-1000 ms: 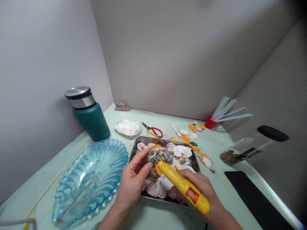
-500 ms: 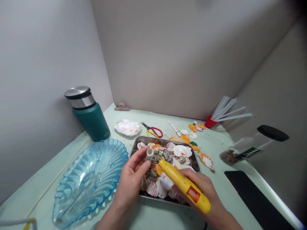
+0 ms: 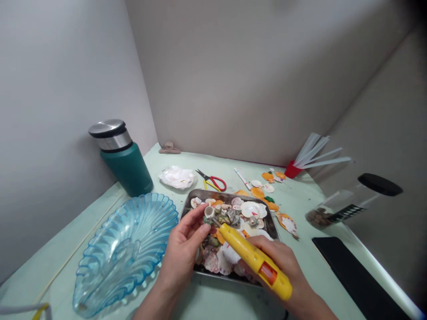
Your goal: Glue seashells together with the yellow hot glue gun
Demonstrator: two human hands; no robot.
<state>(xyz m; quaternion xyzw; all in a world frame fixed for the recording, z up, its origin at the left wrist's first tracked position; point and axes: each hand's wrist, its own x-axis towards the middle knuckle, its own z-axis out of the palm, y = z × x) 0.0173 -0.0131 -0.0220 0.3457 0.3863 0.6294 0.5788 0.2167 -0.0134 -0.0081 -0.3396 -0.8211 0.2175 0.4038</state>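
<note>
My left hand pinches a small spiral shell between thumb and fingers, just above a metal tray heaped with seashells. My right hand grips a yellow glue gun. Its nozzle points up and left and sits right against the held shell. Both hands hover over the near half of the tray.
A blue glass shell-shaped dish lies left of the tray. A teal flask, white tissue, red scissors, loose orange shells, glue sticks in a red holder, a clear jar and a black phone surround it.
My left hand lifted the small shell slightly and turned it, then held it at the glue gun's tip. The right hand stayed nearly still.
</note>
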